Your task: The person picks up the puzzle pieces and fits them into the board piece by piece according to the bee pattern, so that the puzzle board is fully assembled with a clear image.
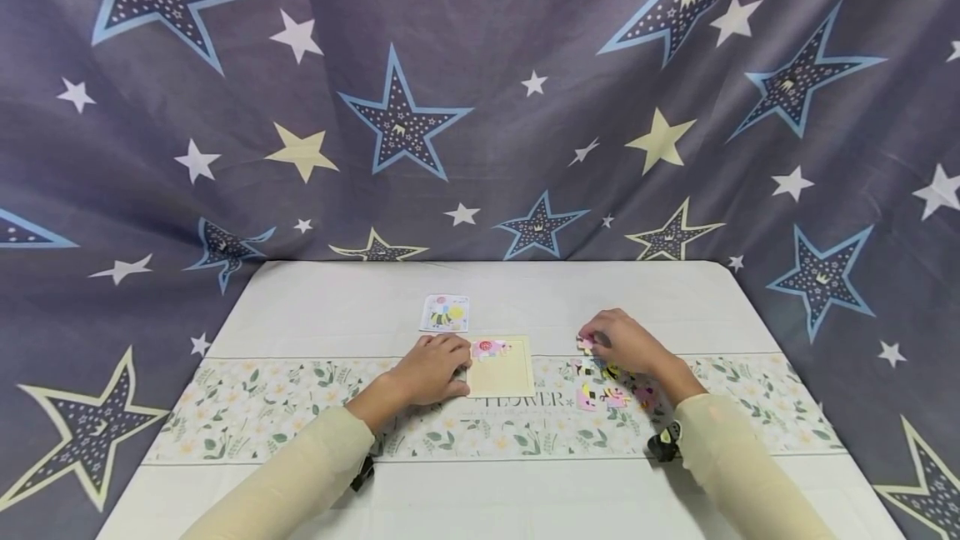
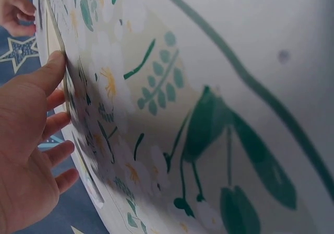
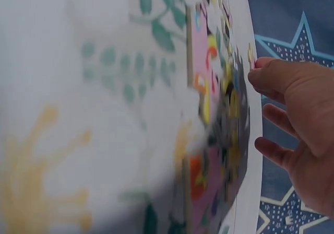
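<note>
A shallow cream puzzle tray (image 1: pixel 498 378) lies mid-table, with pink joined puzzle pieces (image 1: pixel 491 348) in its upper left corner. My left hand (image 1: pixel 431 369) holds the tray by its left side; in the left wrist view the thumb (image 2: pixel 51 71) touches its edge. Over to the right, my right hand (image 1: pixel 628 345) pinches a small pink puzzle piece (image 1: pixel 584 345) between thumb and fingertips. That piece (image 3: pixel 251 56) appears edge-on in the right wrist view. Several loose puzzle pieces (image 1: pixel 587 397) lie below the right hand, some partly covered by it.
A picture card (image 1: pixel 445 313) with a bee on it lies behind the tray. The white table (image 1: pixel 337 307) carries a floral printed band (image 1: pixel 285 407). A star-patterned curtain (image 1: pixel 480 107) hangs behind and at both sides.
</note>
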Demonstrator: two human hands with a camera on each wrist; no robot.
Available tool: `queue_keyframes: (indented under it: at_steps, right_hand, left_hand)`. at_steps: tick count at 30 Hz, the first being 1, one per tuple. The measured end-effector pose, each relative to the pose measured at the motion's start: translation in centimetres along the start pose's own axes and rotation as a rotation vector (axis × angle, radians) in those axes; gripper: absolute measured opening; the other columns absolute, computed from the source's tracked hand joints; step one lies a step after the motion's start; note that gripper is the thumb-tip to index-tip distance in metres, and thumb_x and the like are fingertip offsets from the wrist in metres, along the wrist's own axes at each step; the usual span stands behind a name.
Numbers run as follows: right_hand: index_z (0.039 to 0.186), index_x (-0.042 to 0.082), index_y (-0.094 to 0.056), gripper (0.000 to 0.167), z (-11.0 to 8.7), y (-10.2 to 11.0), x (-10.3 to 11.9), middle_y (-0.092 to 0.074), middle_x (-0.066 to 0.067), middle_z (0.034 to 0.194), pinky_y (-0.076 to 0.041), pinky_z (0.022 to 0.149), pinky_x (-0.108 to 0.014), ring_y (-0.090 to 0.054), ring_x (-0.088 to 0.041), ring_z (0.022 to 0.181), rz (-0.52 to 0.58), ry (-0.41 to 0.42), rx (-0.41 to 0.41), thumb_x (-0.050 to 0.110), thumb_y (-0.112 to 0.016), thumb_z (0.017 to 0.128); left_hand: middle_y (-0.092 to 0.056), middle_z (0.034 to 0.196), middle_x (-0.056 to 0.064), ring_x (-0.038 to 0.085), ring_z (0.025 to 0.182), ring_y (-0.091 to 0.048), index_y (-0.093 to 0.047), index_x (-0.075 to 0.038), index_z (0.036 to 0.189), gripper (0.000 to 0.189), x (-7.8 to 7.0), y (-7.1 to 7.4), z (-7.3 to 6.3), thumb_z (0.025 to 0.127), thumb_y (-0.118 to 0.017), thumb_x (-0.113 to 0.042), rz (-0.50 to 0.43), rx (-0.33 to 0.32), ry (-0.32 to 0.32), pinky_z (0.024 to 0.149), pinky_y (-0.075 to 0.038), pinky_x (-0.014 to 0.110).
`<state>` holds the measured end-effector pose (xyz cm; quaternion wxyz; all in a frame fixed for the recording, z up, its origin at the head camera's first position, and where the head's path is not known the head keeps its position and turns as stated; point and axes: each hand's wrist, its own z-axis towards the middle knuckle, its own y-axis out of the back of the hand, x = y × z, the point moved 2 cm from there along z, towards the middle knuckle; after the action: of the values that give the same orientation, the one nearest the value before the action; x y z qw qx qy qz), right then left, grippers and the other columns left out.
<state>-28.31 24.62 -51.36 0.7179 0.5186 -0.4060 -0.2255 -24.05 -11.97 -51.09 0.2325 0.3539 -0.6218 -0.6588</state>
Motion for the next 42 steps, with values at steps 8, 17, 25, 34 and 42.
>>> queue_keyframes:
  at_steps: [8,17,25,34,42]
  right_hand:
    - [0.112,0.016,-0.076,0.021,2.0,-1.1,2.0,-0.073,0.001,0.106,-0.046,0.107,-0.052,-0.064,-0.027,0.113,-0.023,0.025,0.018,0.013,-0.074,0.091]
    - [0.109,0.015,-0.077,0.019,4.0,-2.0,5.0,-0.072,0.0,0.105,-0.047,0.106,-0.048,-0.064,-0.026,0.111,-0.017,0.085,0.009,0.01,-0.074,0.091]
    - [0.11,0.018,-0.077,0.02,5.4,-3.2,6.9,-0.071,0.002,0.108,-0.048,0.105,-0.045,-0.063,-0.024,0.113,-0.023,0.098,0.026,0.011,-0.074,0.092]
    - [0.109,0.017,-0.077,0.017,6.4,-3.9,8.4,-0.072,0.001,0.108,-0.049,0.104,-0.043,-0.064,-0.023,0.113,-0.045,0.121,0.024,0.014,-0.074,0.092]
    - [0.107,0.017,-0.078,0.016,6.7,-4.2,8.7,-0.073,0.001,0.104,-0.051,0.1,-0.041,-0.065,-0.022,0.109,-0.08,0.143,0.009,0.014,-0.075,0.091]
  left_hand:
    - [-0.057,0.145,0.005,0.029,0.139,-0.049,-0.067,-0.018,0.116,0.033,0.2,0.0,-0.1,0.094,-0.071,-0.043,-0.001,0.008,0.01,0.108,-0.041,0.055]
    - [-0.056,0.145,0.004,0.028,0.139,-0.049,-0.067,-0.019,0.117,0.035,0.2,-0.1,-0.1,0.094,-0.071,-0.045,-0.01,0.014,0.021,0.11,-0.04,0.055]
    - [-0.056,0.145,0.004,0.028,0.139,-0.049,-0.066,-0.019,0.116,0.035,0.2,-0.2,-0.1,0.094,-0.072,-0.044,-0.011,0.013,0.026,0.11,-0.039,0.055]
    - [-0.057,0.144,0.004,0.028,0.138,-0.05,-0.067,-0.019,0.118,0.035,0.1,-0.2,-0.1,0.094,-0.071,-0.044,-0.001,0.005,0.012,0.109,-0.041,0.054]
    - [-0.057,0.143,0.005,0.029,0.137,-0.05,-0.067,-0.019,0.117,0.034,-0.1,0.1,-0.1,0.094,-0.071,-0.044,0.009,0.006,0.01,0.108,-0.042,0.054]
